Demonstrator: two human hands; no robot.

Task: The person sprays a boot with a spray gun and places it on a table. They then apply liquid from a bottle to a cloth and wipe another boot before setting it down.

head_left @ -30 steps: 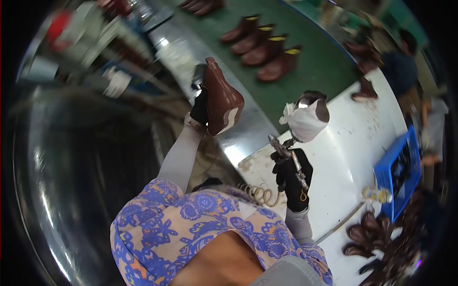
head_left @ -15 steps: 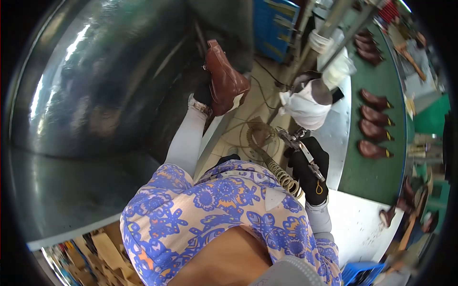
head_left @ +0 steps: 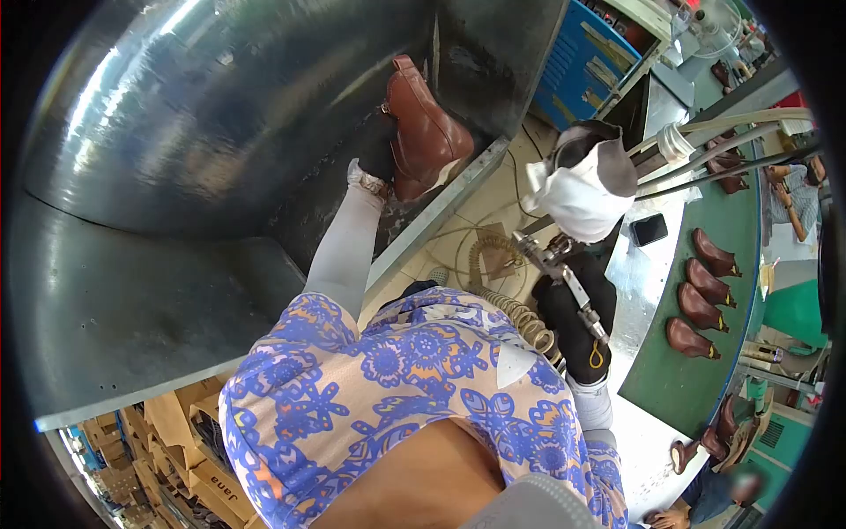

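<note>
Boot [head_left: 429,141] swung into metal booth [head_left: 132,309]; phone [head_left: 649,230] beside green belt [head_left: 656,375].

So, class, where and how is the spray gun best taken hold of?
Probably around the slim rear of the spray gun, coming from the wearer's side. That stretch is narrow and runs back toward the wearer, whereas the bulky, white-wrapped cup sits farther forward and the nozzle points forward and left, away from the approach. The right grip holds it there.

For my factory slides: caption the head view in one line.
Left hand holding a brown boot; right hand gripping a spray gun.
</note>
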